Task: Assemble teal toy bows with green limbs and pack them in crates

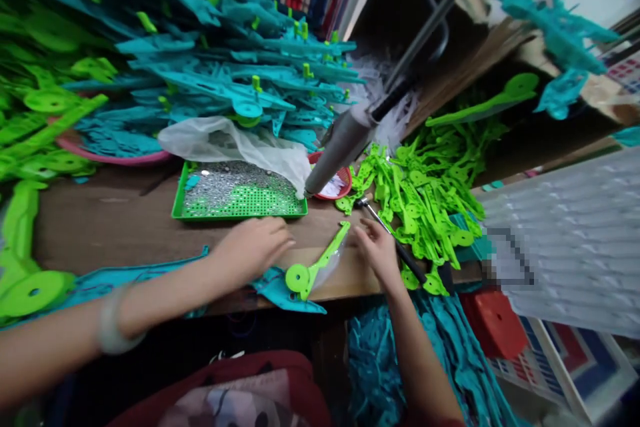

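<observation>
My left hand (255,247) is over the bench just in front of a green perforated tray (240,216) with small metal pieces in it. Its fingers are loosely stretched out; the palm side is hidden. My right hand (379,248) is open beside a hammer (387,223) with a dark grip. Between my hands lies a lime-green plastic part (320,259) with a round disc end, and clear film shows along its side. Under that disc end, a teal plastic piece (287,293) lies at the bench's near edge, partly behind my left forearm.
Teal parts (240,80) are heaped high behind the tray. Lime-green parts (420,193) pile up on the right, and more (40,100) at far left. A grey pole (345,143) slants over the bench near a red basket (340,183). A red stool (495,323) stands lower right.
</observation>
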### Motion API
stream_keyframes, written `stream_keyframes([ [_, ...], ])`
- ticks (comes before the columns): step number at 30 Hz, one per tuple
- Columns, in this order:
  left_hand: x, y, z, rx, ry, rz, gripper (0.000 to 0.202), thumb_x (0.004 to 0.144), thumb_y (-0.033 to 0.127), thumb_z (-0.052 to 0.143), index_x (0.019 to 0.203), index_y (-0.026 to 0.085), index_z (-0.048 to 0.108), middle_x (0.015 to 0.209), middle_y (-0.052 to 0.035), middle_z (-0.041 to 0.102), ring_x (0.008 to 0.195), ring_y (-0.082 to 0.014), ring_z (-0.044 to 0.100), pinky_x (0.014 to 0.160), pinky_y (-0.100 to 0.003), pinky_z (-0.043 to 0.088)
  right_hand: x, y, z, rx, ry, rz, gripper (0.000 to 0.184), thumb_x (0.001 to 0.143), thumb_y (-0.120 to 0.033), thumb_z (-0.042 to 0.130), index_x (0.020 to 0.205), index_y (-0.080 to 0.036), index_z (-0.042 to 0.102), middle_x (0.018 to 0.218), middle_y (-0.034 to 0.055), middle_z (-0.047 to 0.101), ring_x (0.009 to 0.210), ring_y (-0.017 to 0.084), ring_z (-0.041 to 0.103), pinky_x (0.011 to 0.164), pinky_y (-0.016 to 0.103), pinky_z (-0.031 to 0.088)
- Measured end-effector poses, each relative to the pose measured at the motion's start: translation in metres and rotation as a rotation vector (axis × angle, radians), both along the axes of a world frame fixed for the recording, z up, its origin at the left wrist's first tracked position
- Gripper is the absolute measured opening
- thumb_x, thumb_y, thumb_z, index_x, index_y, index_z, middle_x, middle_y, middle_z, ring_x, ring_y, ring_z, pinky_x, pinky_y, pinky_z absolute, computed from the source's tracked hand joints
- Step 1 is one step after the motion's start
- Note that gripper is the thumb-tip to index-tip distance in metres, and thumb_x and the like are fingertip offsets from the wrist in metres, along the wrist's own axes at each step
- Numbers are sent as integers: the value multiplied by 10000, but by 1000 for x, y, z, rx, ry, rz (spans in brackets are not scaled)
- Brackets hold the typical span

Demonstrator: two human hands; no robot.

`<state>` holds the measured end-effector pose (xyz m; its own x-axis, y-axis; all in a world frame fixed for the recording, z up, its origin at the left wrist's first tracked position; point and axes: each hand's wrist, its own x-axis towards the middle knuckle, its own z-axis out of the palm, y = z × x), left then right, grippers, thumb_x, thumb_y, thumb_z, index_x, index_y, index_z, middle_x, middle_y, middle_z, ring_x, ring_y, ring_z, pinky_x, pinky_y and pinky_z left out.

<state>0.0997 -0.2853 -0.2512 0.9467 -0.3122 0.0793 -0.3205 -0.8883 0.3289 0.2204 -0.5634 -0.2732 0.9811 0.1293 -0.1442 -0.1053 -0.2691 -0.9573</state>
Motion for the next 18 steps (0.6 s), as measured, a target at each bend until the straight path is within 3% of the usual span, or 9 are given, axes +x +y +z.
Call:
stream_keyframes([
  [3,10,75,-4,163,-144,-1,389,1042,307,352,993,154,707,983,-120,693,884,-257,643,748,-377,496,12,12,27,-189,-365,-23,417,769,-444,750,1077,-169,692,755,-7,602,654,128,552,599,266,490],
  [6,40,118,-11,221,-175,-102,319,978,384,514,1100,150,693,1113,-146,676,955,-272,639,804,-388,504,31,55,55,68,-460,258,528,734,-509,761,1177,-245,648,1089,59,665,992,211,642,812,348,553],
  [8,62,119,-15,201,-156,-216,408,927,443,607,1217,160,653,1228,-154,639,1045,-279,631,865,-384,504,42,88,71,277,-354,517,553,695,-520,787,1169,-272,646,1188,57,666,1126,245,634,888,389,550],
  [11,88,96,-16,186,-127,-315,438,937,441,612,1281,170,611,1238,-145,628,1091,-271,629,901,-367,495,48,125,84,371,-150,717,363,732,-421,791,1030,-245,679,1047,45,705,1011,233,684,895,406,545],
  [15,107,76,-17,176,-89,-262,332,995,373,515,1243,174,610,1165,-137,657,981,-247,672,786,-327,503,42,145,82,382,-138,733,288,724,-333,797,948,-226,650,801,8,688,753,181,659,768,343,540],
  [18,109,79,-20,123,-99,-281,489,955,520,558,1316,189,554,1190,-144,657,1023,-276,670,805,-332,501,31,154,70,520,-101,674,275,789,-369,710,1005,-235,608,673,-35,620,598,152,598,620,307,507],
])
